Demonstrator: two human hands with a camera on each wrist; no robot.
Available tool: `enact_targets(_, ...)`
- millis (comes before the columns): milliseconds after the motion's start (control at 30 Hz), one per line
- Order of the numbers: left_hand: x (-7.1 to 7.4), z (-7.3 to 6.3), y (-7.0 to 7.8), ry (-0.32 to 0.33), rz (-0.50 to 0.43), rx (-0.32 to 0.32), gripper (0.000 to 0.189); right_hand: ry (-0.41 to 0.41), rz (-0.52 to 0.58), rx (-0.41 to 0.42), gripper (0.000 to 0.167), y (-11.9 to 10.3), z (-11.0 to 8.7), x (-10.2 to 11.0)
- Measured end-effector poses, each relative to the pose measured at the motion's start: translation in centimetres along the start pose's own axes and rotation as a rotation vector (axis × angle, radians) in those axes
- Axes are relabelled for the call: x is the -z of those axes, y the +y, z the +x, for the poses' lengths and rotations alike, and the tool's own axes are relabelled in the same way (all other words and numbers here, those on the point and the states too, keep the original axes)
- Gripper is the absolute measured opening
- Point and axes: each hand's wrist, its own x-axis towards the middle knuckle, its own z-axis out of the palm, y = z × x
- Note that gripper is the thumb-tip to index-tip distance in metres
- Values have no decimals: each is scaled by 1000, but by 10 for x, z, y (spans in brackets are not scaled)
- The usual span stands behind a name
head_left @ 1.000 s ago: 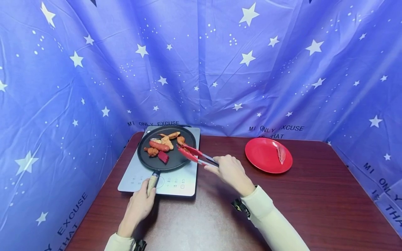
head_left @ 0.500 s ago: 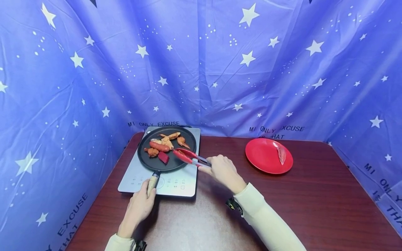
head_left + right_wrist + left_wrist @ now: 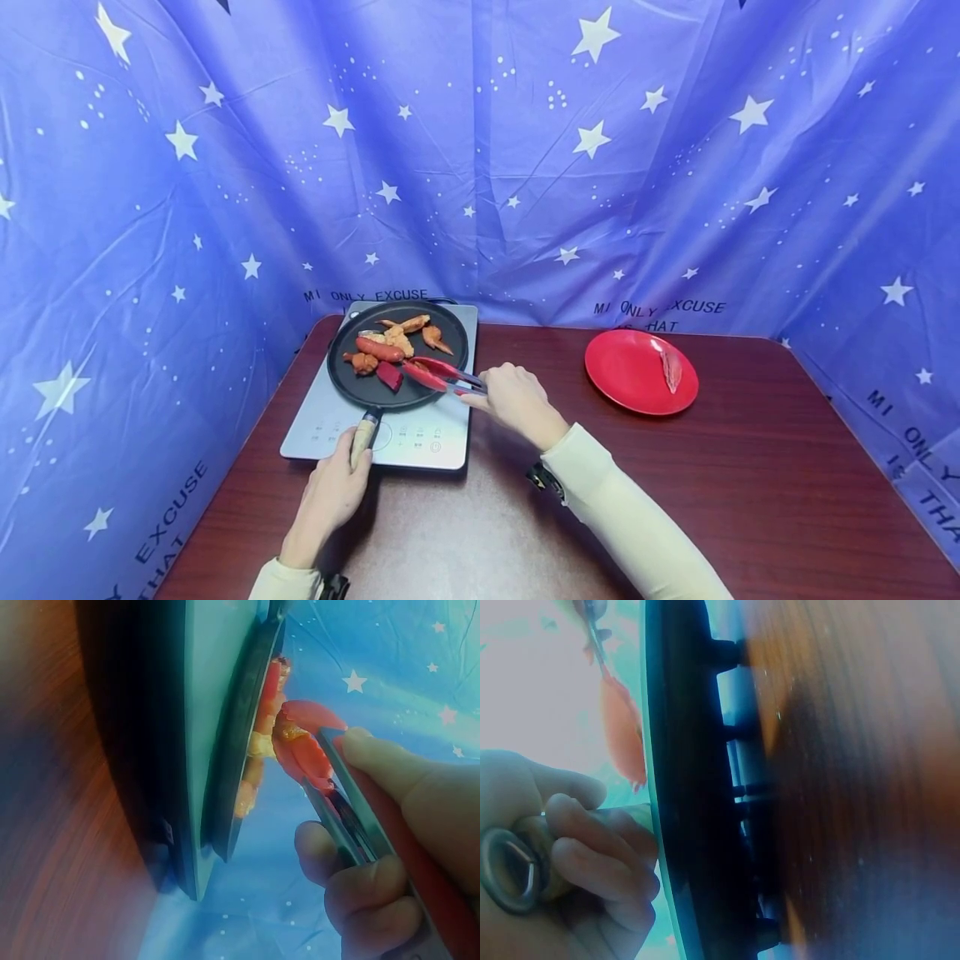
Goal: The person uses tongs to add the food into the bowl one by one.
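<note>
My left hand [image 3: 333, 492] grips the light handle [image 3: 363, 443] of a flat black frying pan [image 3: 358, 390]; a metal ring shows at the handle's end in the left wrist view. With my right hand [image 3: 521, 406] I hold red-tipped tongs [image 3: 422, 378] low over the pan's right side. Between the tong heads is an orange-brown piece of food [image 3: 296, 733], mostly covered by them. In the pan lie a sausage [image 3: 378, 348], a dark red chunk [image 3: 389, 376] near the tong tips, a small drumstick [image 3: 362, 363], a chicken wing [image 3: 435, 339] and a golden crumbly piece [image 3: 401, 340].
The pan stands on a silver induction cooker [image 3: 330, 446] at the left of the dark wooden table [image 3: 750, 467]. At the back right is a red plate [image 3: 622, 371] holding a streaky slice of meat [image 3: 672, 372]. A blue starry curtain [image 3: 480, 167] surrounds the table.
My right hand has drawn the tongs left and towards me, away from the chicken wing, with the orange-brown piece between their heads. The left hand keeps its hold on the handle.
</note>
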Motion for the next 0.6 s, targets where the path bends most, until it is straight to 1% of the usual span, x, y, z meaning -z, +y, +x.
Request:
enact_targets(233,0,0,0,-10,-7,6,48,-58,-23,-21,41,-4,8,-4)
enact_targets(433,1,1,0,1,-4,-6,48,-81,-55,-20,43,-7,15,-5)
enact_targets(600,1,0,0,-4,-9,-1,48,-107,-73,-28,46,-10,20,-7)
